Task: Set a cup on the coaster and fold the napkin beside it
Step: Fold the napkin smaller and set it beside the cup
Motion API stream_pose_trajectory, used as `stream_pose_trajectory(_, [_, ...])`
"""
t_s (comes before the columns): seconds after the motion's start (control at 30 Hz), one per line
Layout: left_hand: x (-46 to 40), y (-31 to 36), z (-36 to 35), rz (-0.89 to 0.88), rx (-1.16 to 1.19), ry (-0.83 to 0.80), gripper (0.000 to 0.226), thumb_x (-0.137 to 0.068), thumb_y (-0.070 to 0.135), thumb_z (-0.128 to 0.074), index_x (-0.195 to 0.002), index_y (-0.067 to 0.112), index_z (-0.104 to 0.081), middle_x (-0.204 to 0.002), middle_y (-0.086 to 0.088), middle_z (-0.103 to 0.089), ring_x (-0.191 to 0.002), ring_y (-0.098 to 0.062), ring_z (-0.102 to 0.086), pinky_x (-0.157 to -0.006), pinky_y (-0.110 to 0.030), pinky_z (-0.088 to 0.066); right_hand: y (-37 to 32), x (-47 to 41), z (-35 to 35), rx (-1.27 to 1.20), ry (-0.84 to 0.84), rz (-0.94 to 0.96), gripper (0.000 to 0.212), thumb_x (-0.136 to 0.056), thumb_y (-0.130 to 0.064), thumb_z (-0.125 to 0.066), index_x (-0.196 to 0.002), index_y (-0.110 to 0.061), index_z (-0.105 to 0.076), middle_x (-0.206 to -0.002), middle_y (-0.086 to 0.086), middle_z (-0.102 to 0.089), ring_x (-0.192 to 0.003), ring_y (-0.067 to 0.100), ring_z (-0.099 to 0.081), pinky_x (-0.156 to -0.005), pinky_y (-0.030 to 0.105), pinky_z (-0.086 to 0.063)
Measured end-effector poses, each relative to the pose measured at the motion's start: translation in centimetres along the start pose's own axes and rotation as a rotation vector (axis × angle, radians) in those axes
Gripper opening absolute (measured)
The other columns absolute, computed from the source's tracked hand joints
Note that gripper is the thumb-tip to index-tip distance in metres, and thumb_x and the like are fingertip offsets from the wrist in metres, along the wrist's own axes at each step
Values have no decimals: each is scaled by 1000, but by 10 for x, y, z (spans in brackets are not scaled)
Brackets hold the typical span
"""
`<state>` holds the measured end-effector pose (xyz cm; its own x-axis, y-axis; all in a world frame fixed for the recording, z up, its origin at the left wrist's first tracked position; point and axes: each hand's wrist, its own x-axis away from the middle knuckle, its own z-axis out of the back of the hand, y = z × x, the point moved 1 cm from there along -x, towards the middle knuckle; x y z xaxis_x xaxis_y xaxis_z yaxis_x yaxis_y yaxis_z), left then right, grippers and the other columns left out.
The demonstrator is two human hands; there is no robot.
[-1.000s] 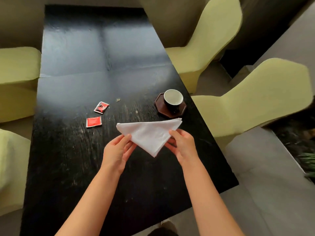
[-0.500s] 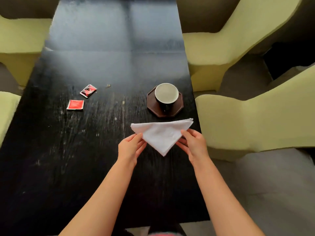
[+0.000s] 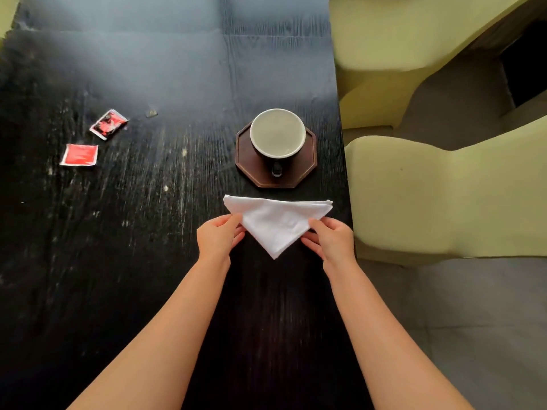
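A dark cup (image 3: 277, 134) with a pale inside stands upright on a brown octagonal coaster (image 3: 245, 155) near the right edge of the black table (image 3: 148, 232); its handle points toward me. Just in front of the coaster is a white napkin (image 3: 276, 221) folded into a triangle, long edge toward the coaster, tip toward me. My left hand (image 3: 217, 239) pinches its left slanted edge. My right hand (image 3: 331, 241) pinches its right slanted edge. I cannot tell whether the napkin rests on the table or hangs just above it.
Two red sachets lie on the left of the table, one (image 3: 108, 124) farther away and one (image 3: 79, 155) nearer. A small crumb-like bit (image 3: 151, 113) sits beyond them. Two yellow-green chairs (image 3: 429, 196) stand close along the table's right edge.
The napkin and both hands have moved right and closer to the coaster, and the napkin sits lower and flatter. The view has shifted right and closer to the cup.
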<state>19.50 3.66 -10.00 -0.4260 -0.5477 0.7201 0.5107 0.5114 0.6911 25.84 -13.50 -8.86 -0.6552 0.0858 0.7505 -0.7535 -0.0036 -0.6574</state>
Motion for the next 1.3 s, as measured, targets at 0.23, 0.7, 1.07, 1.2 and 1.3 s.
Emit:
stream_pose_trajectory(0.23, [-11, -9, -6, -101, -149, 107, 13, -79, 12, -66, -71, 22, -66, -81, -2, -70, -76, -9, -68, -58, -16, -50, 7, -19, 0, 126, 61, 11, 11, -86, -9, -62, -96, -11, -63, -86, 4, -69, -75, 15, -69, -59, 23, -56])
stream_pose_trajectory(0.7, [13, -35, -3, -1165, -1212, -132, 65, -85, 40, -51, -144, 22, -30, -155, -11, -20, -144, -23, -15, -109, -48, -18, 28, 2, 9, 1265, 268, 1077, 57, -84, -32, -59, -136, -17, -43, -141, 10, -46, -133, 28, -41, -101, 49, -38])
stream_pose_trajectory(1.07, [-14, -50, -6, -885, -1574, -240, 65, -84, 67, -9, -143, 46, 9, -149, 7, 32, -139, -9, 29, -105, -54, 23, 50, -15, 2, 1565, 0, 851, 60, -95, -48, -29, -148, -29, -8, -159, -2, 1, -146, 17, 8, -111, 60, 5])
stream_pose_trajectory(1.2, [-6, -39, -8, -857, -1629, -282, 67, -87, 65, -15, -145, 41, 8, -151, 3, 30, -136, -10, 31, -105, -55, 24, 38, -7, -1, 1600, -29, 817, 60, -96, -47, -29, -149, -26, -9, -159, 2, 1, -146, 19, 7, -111, 61, 6])
stream_pose_trajectory(1.3, [10, -22, -5, -843, -1647, -262, 67, -89, 63, -15, -146, 38, 9, -156, -1, 22, -141, -15, 24, -106, -56, 21, 21, 9, -8, 1578, -40, 858, 58, -96, -45, -32, -148, -24, -15, -159, 7, -8, -146, 22, 1, -111, 61, 3])
